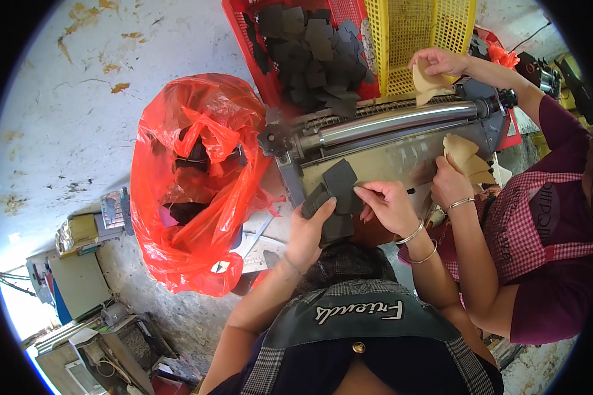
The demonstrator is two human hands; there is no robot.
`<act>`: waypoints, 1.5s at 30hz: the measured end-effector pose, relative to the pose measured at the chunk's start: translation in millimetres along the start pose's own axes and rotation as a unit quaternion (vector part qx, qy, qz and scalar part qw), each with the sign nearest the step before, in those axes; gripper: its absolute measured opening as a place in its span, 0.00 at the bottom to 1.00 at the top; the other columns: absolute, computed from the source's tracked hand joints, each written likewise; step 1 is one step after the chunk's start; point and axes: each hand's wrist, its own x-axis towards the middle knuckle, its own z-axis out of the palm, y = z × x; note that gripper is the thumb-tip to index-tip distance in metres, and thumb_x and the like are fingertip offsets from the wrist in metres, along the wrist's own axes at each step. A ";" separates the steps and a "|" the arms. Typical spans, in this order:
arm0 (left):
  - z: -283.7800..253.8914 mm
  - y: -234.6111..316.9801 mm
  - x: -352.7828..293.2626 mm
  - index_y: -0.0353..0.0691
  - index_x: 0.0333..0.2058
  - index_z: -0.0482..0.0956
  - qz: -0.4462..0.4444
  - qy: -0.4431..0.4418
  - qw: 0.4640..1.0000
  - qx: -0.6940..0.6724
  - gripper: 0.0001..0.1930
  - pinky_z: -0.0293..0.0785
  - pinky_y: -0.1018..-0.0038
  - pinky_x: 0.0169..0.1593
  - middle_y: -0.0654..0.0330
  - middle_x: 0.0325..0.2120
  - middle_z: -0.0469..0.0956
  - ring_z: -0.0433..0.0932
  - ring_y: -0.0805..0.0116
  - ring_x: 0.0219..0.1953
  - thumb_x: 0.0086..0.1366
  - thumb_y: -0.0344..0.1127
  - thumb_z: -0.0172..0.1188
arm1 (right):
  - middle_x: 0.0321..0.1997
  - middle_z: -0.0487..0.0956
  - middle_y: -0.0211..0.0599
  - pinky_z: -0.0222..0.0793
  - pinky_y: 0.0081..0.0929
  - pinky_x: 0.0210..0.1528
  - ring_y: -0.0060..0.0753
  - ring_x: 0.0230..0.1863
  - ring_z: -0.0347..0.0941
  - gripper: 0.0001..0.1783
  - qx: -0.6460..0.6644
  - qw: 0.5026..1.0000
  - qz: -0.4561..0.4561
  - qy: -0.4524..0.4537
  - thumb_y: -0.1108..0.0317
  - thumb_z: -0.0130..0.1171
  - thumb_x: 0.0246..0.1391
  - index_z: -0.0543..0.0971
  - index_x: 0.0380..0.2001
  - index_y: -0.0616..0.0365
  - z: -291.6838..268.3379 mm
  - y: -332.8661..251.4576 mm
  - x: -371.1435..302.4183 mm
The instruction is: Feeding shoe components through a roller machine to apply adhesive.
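Observation:
My left hand (303, 234) is closed around a small stack of dark grey flat pieces (314, 201), the thumb pressed on top. My right hand (394, 205) pinches the right edge of another dark flat piece (340, 176), which lies partly over the feed plate of a roller machine (402, 125). Below it a further dark piece (338, 226) shows between my hands. The pieces look like thin leather or sheet material; which, I cannot tell.
A co-worker at right holds tan flat pieces (464, 155) at the machine's front and another tan piece (428, 82) behind the roller. A red crate (240, 39) of dark pieces and a yellow crate (382, 46) stand behind. A red plastic bag (158, 171) sits at left.

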 end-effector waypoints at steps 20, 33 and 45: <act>-5.0 -11.4 4.1 0.30 0.42 0.75 0.082 0.039 0.992 0.088 0.10 0.74 0.79 0.37 0.61 0.34 0.78 0.76 0.76 0.33 0.62 0.28 0.58 | 0.19 0.77 0.35 0.69 0.18 0.18 0.24 0.15 0.75 0.17 -0.082 0.997 0.008 0.011 0.60 0.57 0.58 0.78 0.27 0.66 -7.9 -2.6 15.1; 1.8 -13.2 8.0 0.32 0.42 0.76 0.075 0.051 0.994 0.057 0.12 0.74 0.80 0.40 0.61 0.35 0.79 0.77 0.76 0.35 0.60 0.29 0.63 | 0.17 0.75 0.32 0.67 0.17 0.17 0.17 0.17 0.72 0.14 -0.093 0.994 -0.046 -0.033 0.65 0.64 0.53 0.76 0.25 0.67 5.2 2.3 1.9; 3.0 -8.7 5.2 0.32 0.44 0.74 0.024 -0.013 0.999 0.024 0.11 0.78 0.73 0.41 0.56 0.37 0.79 0.79 0.68 0.37 0.62 0.25 0.58 | 0.22 0.78 0.35 0.71 0.18 0.19 0.21 0.19 0.75 0.11 0.016 0.989 -0.039 0.141 0.69 0.62 0.53 0.77 0.32 0.68 -6.1 5.9 29.0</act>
